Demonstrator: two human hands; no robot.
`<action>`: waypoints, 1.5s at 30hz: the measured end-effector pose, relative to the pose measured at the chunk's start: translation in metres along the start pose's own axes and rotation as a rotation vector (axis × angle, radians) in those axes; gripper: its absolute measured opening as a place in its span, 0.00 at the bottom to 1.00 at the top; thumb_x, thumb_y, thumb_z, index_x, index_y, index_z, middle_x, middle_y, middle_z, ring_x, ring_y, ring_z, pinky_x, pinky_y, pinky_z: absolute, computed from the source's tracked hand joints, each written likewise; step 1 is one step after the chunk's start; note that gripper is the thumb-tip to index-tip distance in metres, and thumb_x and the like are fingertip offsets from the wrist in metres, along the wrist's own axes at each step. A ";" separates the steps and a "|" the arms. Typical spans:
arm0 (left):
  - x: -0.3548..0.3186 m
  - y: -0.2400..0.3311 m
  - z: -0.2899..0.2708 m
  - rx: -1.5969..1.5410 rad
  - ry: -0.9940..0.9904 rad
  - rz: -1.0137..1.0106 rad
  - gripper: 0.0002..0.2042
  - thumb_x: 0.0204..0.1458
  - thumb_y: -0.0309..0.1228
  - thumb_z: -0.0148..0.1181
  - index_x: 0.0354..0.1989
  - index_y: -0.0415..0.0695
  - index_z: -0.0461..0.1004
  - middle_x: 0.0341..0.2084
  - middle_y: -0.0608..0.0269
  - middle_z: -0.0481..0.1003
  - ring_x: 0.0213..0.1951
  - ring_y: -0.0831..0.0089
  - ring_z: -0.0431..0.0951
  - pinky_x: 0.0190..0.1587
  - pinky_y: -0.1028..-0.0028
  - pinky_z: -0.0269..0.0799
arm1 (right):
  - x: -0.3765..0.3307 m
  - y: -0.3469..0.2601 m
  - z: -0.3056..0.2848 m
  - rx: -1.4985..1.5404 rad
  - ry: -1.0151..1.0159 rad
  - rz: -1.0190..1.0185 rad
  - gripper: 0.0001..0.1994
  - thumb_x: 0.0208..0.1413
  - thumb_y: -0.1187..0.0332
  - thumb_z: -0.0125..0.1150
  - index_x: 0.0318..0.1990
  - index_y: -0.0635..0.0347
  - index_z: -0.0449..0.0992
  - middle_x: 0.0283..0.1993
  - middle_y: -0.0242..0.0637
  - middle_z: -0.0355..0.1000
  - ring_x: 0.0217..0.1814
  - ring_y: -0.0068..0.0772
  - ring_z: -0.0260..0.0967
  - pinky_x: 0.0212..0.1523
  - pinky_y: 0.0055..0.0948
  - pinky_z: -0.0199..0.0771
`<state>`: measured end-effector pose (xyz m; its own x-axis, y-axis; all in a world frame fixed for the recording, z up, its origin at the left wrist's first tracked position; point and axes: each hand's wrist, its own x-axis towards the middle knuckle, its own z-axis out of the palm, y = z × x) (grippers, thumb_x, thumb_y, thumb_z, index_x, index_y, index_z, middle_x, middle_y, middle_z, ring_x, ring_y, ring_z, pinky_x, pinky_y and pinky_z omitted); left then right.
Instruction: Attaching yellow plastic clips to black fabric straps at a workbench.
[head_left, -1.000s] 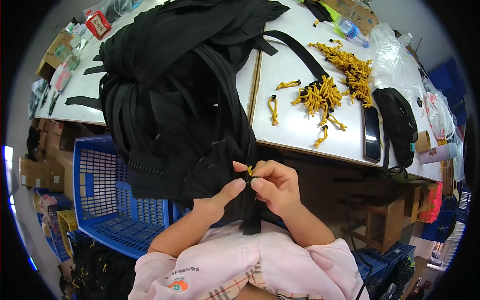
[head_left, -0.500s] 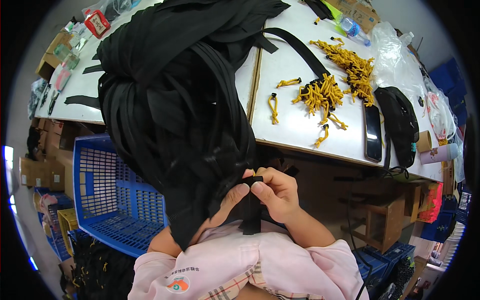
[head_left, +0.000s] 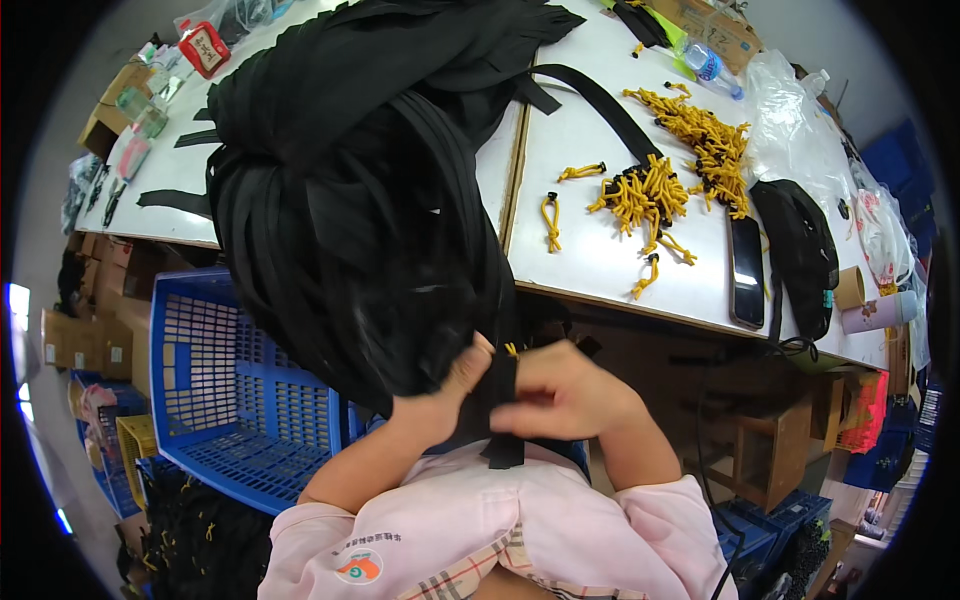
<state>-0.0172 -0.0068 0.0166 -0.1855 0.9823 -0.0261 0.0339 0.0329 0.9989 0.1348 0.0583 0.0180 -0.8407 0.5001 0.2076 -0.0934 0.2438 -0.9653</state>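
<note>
A thick bundle of black webbing straps spills over the table's front edge toward my lap. One black strap hangs down between my hands, its cut end by my shirt. A small piece of yellow cord shows at that strap, above my right hand. My left hand lies against the bundle with the thumb up; its fingers are mostly hidden by straps. Motion smears my right hand, which is bent beside the hanging strap; whether it grips the strap is unclear.
Several yellow cord loops with black ends lie piled on the white table. A phone, a black pouch and a plastic bottle are at the right. A blue crate stands below the table at left.
Both hands were pinching a folded black strap together. Now they are apart, the left slightly lower and the right lower and blurred. The strap hangs straighter, with the yellow cord showing.
</note>
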 end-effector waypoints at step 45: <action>0.015 -0.012 0.005 -0.307 -0.042 -0.165 0.07 0.44 0.29 0.58 0.29 0.39 0.70 0.24 0.70 0.70 0.27 0.83 0.67 0.32 0.83 0.64 | 0.077 0.047 -0.093 -1.102 0.655 0.335 0.06 0.46 0.71 0.51 0.29 0.66 0.69 0.15 0.38 0.65 0.15 0.25 0.62 0.20 0.20 0.61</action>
<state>-0.0157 0.0087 0.0040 -0.1234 0.9753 -0.1830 -0.2916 0.1406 0.9462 0.1154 0.1860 0.0035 -0.2979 0.8979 0.3242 0.8073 0.4182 -0.4164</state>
